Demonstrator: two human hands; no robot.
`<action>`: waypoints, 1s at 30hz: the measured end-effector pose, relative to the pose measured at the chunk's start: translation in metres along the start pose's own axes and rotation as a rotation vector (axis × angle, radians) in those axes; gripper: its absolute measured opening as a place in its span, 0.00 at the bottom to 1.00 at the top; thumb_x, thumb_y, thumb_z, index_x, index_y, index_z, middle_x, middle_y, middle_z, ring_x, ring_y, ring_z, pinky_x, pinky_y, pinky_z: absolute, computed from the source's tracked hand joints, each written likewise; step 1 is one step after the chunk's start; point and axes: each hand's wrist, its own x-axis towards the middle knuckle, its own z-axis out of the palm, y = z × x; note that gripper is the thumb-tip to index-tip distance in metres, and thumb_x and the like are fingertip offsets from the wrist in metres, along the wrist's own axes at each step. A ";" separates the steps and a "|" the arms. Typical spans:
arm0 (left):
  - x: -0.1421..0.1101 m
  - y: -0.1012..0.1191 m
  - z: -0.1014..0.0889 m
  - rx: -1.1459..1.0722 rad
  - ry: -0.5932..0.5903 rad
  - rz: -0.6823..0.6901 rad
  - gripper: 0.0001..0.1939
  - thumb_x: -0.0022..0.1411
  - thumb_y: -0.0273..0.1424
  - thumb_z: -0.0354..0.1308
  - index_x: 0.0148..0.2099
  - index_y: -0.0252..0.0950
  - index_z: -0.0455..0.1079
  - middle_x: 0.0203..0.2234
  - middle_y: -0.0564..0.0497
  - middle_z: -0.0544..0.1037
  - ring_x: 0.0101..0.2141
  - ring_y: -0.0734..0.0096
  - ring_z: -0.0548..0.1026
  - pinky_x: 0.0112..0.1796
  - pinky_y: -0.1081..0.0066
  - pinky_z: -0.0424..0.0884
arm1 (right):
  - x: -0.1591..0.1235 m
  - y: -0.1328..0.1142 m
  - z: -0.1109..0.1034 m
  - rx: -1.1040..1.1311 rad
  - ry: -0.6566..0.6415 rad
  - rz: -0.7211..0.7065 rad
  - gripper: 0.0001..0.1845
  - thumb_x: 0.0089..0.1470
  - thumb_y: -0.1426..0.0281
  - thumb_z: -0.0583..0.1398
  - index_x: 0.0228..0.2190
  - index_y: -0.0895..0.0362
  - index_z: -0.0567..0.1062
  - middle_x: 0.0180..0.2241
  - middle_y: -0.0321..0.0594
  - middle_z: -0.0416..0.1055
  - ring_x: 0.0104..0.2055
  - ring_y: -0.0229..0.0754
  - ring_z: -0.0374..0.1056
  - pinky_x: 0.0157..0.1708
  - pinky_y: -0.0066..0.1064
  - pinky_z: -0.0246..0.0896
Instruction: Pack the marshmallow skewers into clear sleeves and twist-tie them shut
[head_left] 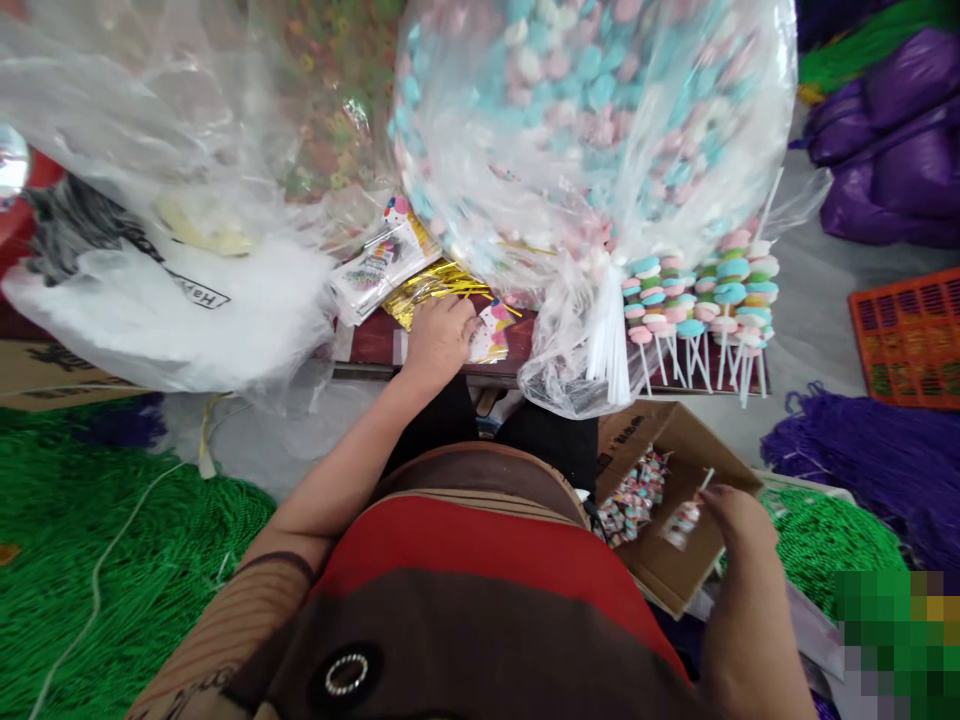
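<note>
My left hand [442, 335] lies at the table's near edge with its fingers curled onto a printed plastic bag [493, 335] with coloured dots. Just beyond it are gold twist ties [427, 285] and a stack of printed bags [375, 270]. My right hand [742, 515] pinches the white stick of a bagged candy skewer [684, 520], which hangs over an open cardboard box [694, 465]. Inside that box lies a heap of bagged candy skewers [636, 500]. Unwrapped candy skewers [667, 295] in pink, blue, white and green rest at the table's right end.
A large clear bag of pink, blue and white candies [585, 110] covers the table's back. White sticks [611, 335] stand beside it. Left are a white plastic bag [247, 330] and a bag of ring-shaped sweets [337, 110]. An orange crate [907, 335] and green strands [135, 560] are on the floor.
</note>
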 end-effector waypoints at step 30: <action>-0.019 0.022 -0.052 -1.074 -0.315 -0.180 0.28 0.65 0.56 0.56 0.26 0.37 0.61 0.19 0.58 0.60 0.23 0.77 0.58 0.28 0.73 0.56 | -0.147 -0.289 0.042 1.026 -0.321 -0.754 0.32 0.55 0.41 0.63 0.17 0.54 0.68 0.13 0.29 0.59 0.17 0.32 0.56 0.20 0.28 0.51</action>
